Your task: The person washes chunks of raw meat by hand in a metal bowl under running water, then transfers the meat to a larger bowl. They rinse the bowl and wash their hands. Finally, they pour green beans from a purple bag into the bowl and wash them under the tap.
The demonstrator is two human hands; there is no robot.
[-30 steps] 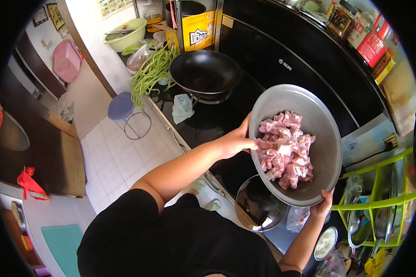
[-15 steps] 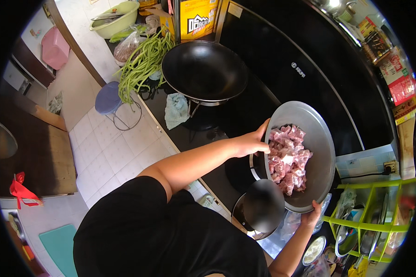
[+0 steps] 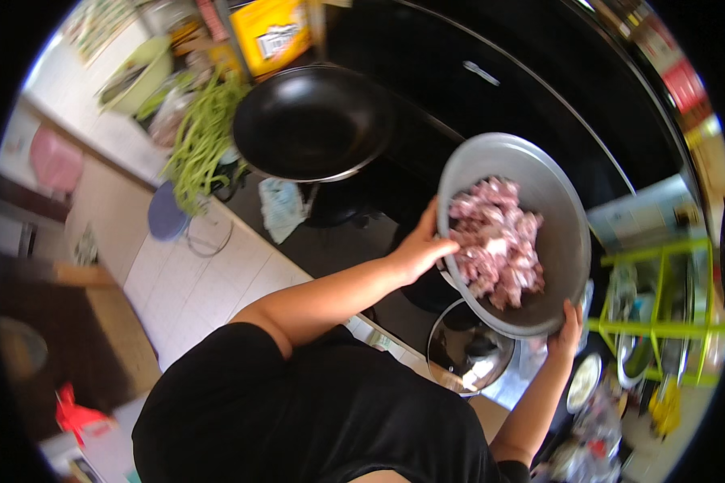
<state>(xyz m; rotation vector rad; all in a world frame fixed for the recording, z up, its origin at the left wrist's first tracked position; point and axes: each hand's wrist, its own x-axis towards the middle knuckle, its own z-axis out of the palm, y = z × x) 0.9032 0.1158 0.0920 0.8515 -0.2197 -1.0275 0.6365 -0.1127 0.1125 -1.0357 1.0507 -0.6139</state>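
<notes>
Between my hands I hold a large grey metal basin [image 3: 552, 233], tilted toward me. Chunks of raw pink meat [image 3: 495, 241] lie in its left half. My left hand [image 3: 424, 247] grips the left rim with the thumb over the edge. On the lower right rim, my right hand [image 3: 569, 326] is closed around the edge, its fingertips partly hidden below. Under the basin's near side is a round glass lid [image 3: 459, 354] with a dark knob. To the left, a wide black wok [image 3: 310, 121] sits on the stove and looks bare inside.
Long green beans [image 3: 197, 149] lie left of the wok, behind a light-blue cloth [image 3: 280, 209]. A green wire rack [image 3: 660, 326] with dishes stands at right, near a white-filled bowl [image 3: 584, 382]. A blue stool [image 3: 167, 211] stands on the floor, left of the counter.
The basin has come up and a little toward the wok's side in the picture, both hands still on it. The whole view has shifted and blurred; more of the lid shows.
</notes>
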